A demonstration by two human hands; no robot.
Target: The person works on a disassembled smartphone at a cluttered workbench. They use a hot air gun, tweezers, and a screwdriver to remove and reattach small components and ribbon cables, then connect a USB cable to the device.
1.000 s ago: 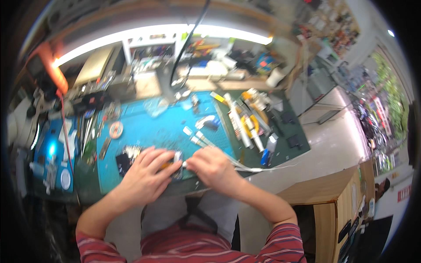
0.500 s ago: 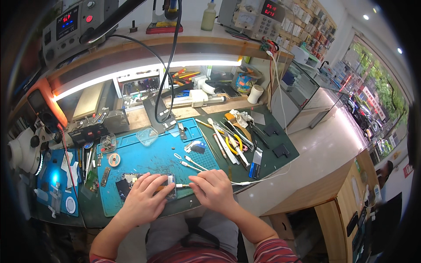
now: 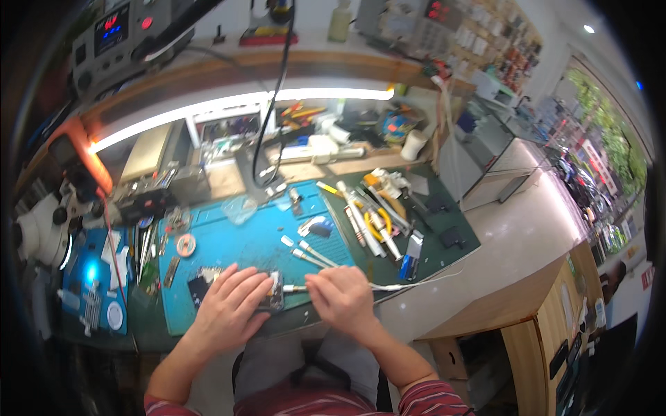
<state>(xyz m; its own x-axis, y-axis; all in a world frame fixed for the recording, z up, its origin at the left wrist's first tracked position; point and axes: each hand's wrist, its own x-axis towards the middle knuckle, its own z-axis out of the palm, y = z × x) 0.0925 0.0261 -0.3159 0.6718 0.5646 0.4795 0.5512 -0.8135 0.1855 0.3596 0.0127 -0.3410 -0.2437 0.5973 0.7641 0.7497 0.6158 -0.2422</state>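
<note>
My left hand (image 3: 229, 305) lies over an opened phone (image 3: 274, 298) on the blue mat (image 3: 182, 305), fingers together along it and thumb at the near edge, holding it. Part of the phone's bare insides and a black flap (image 3: 198, 287) show around the fingers. Just right of it, my right hand (image 3: 340, 298) has its fingertips pinched on a white cable connector (image 3: 295, 288) at the phone's right end; the tip is small and blurred. More white cable ends (image 3: 312, 253) lie behind that hand.
Pliers and tools (image 3: 378, 225) crowd the green mat at right. A microscope (image 3: 38, 225) stands left, a tape roll (image 3: 186, 245) nearer. A black cable (image 3: 259, 156) hangs over the back. A wooden cabinet (image 3: 513, 329) stands right, a person's head (image 3: 610, 274) at its far side.
My left fingers have shifted a little leftward on the phone, uncovering more of its right end. My right hand keeps its pinch on the cable. The view has tilted and shifted.
</note>
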